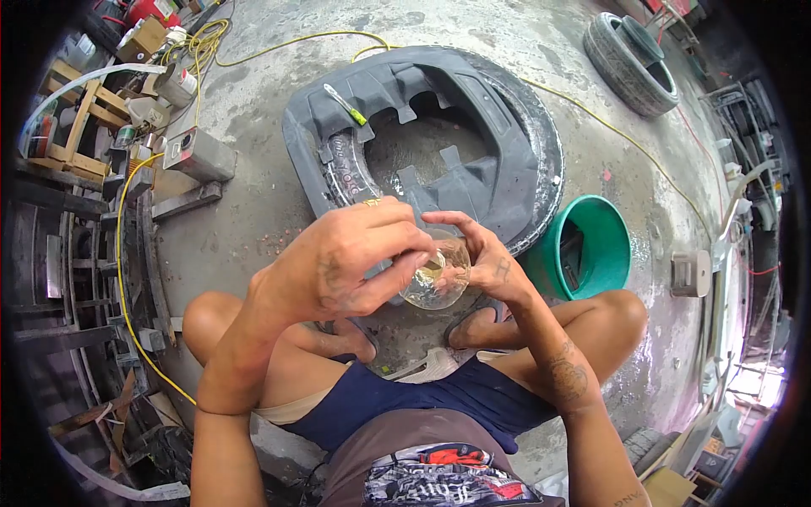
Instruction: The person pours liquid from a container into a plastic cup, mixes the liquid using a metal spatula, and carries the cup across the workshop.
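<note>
A grey concrete floor (245,93), stained and wet in patches, stretches across a cluttered workshop, with a coiled yellow hose (203,44) and wooden frame (87,108) at left, a tire (621,74) at upper right, and bright light (760,380) at far right.

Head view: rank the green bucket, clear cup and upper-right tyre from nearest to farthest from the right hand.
1. Clear cup: held in the right hand.
2. Green bucket: off to the right.
3. Upper-right tyre: farther forward, also right.

Near the matt, plastic-looking panel (504,160): a glossy, clear cup (434,291), a smooth plastic bucket (612,243); beneath, rough concrete floor (253,101).
</note>
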`<move>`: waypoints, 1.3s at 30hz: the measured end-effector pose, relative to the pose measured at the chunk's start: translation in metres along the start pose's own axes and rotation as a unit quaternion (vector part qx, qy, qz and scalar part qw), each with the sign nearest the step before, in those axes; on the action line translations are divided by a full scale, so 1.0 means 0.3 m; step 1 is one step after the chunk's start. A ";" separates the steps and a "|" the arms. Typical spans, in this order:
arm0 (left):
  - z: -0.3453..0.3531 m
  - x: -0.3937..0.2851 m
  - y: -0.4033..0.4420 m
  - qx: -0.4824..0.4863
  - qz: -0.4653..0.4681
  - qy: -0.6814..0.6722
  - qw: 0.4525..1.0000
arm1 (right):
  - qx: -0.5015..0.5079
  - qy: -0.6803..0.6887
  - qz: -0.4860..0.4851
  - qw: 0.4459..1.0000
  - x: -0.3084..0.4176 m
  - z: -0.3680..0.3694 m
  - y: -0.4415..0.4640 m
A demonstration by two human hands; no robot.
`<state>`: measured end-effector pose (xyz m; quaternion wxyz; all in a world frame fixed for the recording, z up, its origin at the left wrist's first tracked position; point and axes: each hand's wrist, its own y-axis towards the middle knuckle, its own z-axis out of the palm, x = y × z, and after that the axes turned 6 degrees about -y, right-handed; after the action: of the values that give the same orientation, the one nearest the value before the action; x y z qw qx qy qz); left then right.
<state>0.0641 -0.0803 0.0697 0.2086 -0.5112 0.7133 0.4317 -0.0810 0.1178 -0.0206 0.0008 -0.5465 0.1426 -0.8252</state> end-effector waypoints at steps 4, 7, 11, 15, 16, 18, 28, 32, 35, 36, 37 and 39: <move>0.002 0.010 -0.002 -0.015 0.011 0.023 1.000 | -0.005 0.015 0.001 1.000 -0.004 -0.002 0.003; -0.024 0.003 -0.007 -0.040 -0.006 0.010 0.999 | -0.021 0.009 -0.011 1.000 -0.006 0.000 0.001; -0.036 -0.007 -0.007 -0.047 -0.028 -0.021 0.998 | -0.022 -0.018 -0.040 0.999 -0.013 -0.004 0.009; 0.009 0.011 -0.003 -0.042 -0.041 -0.025 0.998 | -0.034 -0.015 -0.037 0.999 -0.004 0.001 0.007; 0.016 0.018 -0.001 -0.058 -0.024 -0.003 0.998 | -0.040 -0.019 -0.033 0.998 -0.003 0.000 0.007; 0.011 0.016 0.002 -0.072 -0.005 0.018 0.997 | -0.048 -0.021 -0.044 0.998 -0.009 0.001 0.012; -0.046 0.002 -0.002 -0.091 -0.119 -0.060 0.987 | -0.105 -0.046 -0.068 0.991 -0.027 -0.008 0.015; -0.035 0.012 -0.010 -0.093 -0.132 -0.089 0.983 | -0.113 -0.037 -0.077 0.990 -0.020 0.002 0.015; -0.034 0.014 -0.010 -0.098 -0.135 -0.109 0.980 | -0.124 -0.018 -0.082 0.989 -0.021 0.002 0.014; -0.036 0.013 -0.011 -0.097 -0.134 -0.109 0.980 | -0.133 -0.025 -0.086 0.987 -0.019 0.003 0.012; -0.040 0.011 -0.011 -0.095 -0.139 -0.115 0.979 | -0.143 -0.032 -0.089 0.985 -0.017 0.003 0.010; -0.042 0.004 -0.008 -0.091 -0.143 -0.120 0.978 | -0.148 -0.028 -0.101 0.983 -0.025 -0.002 0.012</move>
<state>0.0676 -0.0918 0.0746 0.3048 -0.5689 0.5605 0.5190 -0.0791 0.1158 -0.0285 -0.1598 -0.5747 0.2075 -0.7754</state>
